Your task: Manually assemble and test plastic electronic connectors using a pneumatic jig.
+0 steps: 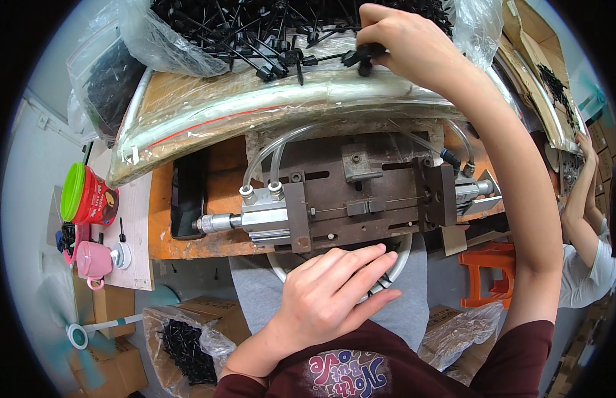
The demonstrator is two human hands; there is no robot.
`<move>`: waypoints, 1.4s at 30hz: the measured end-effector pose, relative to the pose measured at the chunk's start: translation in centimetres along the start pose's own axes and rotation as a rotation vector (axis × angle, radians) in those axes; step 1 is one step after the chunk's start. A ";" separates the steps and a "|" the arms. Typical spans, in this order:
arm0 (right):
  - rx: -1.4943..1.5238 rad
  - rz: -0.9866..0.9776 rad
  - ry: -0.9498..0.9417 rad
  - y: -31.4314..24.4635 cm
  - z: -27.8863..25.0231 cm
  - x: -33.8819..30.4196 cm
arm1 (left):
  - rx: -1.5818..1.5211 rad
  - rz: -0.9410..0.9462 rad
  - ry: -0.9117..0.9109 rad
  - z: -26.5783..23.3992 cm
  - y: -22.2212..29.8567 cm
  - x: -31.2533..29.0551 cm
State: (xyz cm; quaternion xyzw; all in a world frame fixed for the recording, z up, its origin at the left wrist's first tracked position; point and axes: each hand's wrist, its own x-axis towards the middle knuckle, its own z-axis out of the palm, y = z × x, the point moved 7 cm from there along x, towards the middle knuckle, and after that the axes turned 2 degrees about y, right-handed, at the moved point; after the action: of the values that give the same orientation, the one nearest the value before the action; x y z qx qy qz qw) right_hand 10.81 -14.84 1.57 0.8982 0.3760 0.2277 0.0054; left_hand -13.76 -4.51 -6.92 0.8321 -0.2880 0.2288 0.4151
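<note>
At the top, my right hand (pixel 411 50) reaches over the heap of black plastic parts (pixel 255 40) and is closed on a black plastic part (pixel 365 56). The parts have thin stems and blocky ends. My left hand (pixel 331 288) is over a white round tub (pixel 406 255) at my lap, fingers stretched and thumb apart. Something dark shows between thumb and fingers, too hidden to name. Between the hands stands a brown metal fixture (pixel 348 172) with a silver air cylinder (pixel 265 219) on the left, another (pixel 470 192) on the right, and a small metal block (pixel 365 207) at its middle.
Clear air hoses (pixel 278 149) arch over the fixture. A black tray (pixel 188 192) sits left on the orange bench (pixel 161 225). Further left are a red-green bucket (pixel 96 196) and pink cup (pixel 94 259). An orange stool (pixel 487 272) and another person (pixel 590 259) are at right.
</note>
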 end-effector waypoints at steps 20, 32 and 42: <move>1.529 0.451 0.213 3.8 -2.2 -3.3 | -0.322 -0.203 0.428 -4.3 -3.7 5.4; 2.063 0.494 -0.064 -8.7 -0.6 -13.4 | -0.873 -0.585 0.038 -2.1 -5.3 5.5; 2.271 0.581 -0.037 -10.8 1.7 -17.1 | -0.729 -0.454 -0.118 -1.3 -3.5 2.1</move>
State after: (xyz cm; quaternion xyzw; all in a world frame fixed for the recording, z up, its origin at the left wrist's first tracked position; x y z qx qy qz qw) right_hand -6.19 -18.40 -8.85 0.4426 0.1440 -0.2590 -0.8464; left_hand -10.12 -2.38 -6.89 0.6848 -0.1833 -0.0331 0.7045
